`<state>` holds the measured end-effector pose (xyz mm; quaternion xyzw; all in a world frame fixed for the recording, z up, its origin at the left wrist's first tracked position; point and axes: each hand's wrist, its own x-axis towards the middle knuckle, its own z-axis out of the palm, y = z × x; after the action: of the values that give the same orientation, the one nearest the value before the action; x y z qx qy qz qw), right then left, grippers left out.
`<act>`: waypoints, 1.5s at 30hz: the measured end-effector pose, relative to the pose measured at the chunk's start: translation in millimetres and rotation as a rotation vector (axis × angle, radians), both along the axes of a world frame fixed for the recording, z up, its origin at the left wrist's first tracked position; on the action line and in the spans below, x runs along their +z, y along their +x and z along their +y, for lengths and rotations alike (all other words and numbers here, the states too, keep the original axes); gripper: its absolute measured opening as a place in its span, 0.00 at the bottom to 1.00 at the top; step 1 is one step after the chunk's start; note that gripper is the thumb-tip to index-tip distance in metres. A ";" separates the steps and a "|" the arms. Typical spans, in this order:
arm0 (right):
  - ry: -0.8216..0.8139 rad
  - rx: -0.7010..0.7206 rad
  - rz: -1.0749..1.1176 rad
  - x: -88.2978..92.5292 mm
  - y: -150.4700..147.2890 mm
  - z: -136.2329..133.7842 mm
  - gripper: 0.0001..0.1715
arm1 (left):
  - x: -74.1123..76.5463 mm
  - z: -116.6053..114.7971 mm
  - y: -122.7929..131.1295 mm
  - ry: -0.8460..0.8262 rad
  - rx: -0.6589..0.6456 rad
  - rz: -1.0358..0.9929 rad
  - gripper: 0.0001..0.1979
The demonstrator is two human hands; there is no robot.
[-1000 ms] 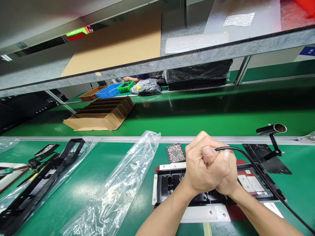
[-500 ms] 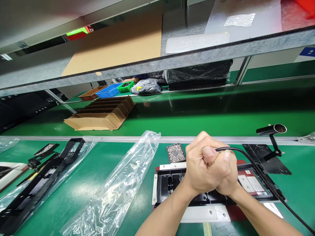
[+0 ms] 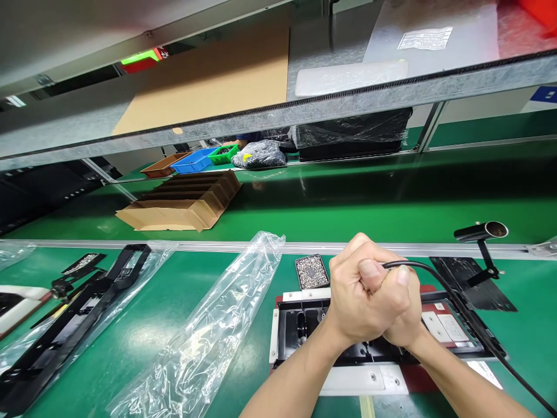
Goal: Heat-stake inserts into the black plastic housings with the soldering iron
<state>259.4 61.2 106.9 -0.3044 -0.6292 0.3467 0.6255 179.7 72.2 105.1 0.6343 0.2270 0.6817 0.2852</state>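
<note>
My left hand point(image 3: 354, 296) and my right hand point(image 3: 402, 316) are clasped together in one fist round a tool whose body is hidden. A black cable point(image 3: 439, 284) leaves the top of the fist and runs off to the lower right. The hands sit above a long black panel point(image 3: 304, 331) lying in a white fixture point(image 3: 352, 380) on the green bench. A small black tray of tiny screws point(image 3: 311, 271) lies just left of my left hand.
A crumpled clear plastic bag point(image 3: 209, 331) lies to the left, and another black frame in plastic point(image 3: 73, 325) further left. A black stand with a metal tube point(image 3: 481, 232) is at the right. Behind run a green conveyor point(image 3: 348, 203), flat cardboard point(image 3: 183, 203) and coloured bins point(image 3: 194, 161).
The hands stay clasped in the same place. The view has shifted very slightly.
</note>
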 end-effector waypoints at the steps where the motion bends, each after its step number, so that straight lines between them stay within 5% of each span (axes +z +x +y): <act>1: 0.003 -0.004 0.003 -0.8 0.0 0.7 0.38 | -0.1 0.0 0.2 -0.003 -0.001 -0.003 0.12; 19: 0.020 -0.006 0.024 -5.0 -1.5 0.6 0.40 | -0.3 -1.1 1.0 -0.006 -0.011 -0.027 0.05; 25: -0.001 -0.068 0.031 -2.3 0.6 0.5 0.37 | -1.0 -0.3 1.7 -0.032 -0.002 -0.019 0.09; 43: 0.037 -0.289 -0.091 5.1 8.0 4.8 0.48 | 8.5 -4.9 4.3 -0.198 -0.117 -0.021 0.14; 45: 0.005 -0.274 -0.083 5.5 8.4 5.3 0.47 | 11.7 -4.2 -2.5 -0.234 -0.160 0.035 0.09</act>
<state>267.8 66.5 112.3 -0.4001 -0.6078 0.2437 0.6412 177.2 68.0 116.8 0.6247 0.2588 0.6143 0.4068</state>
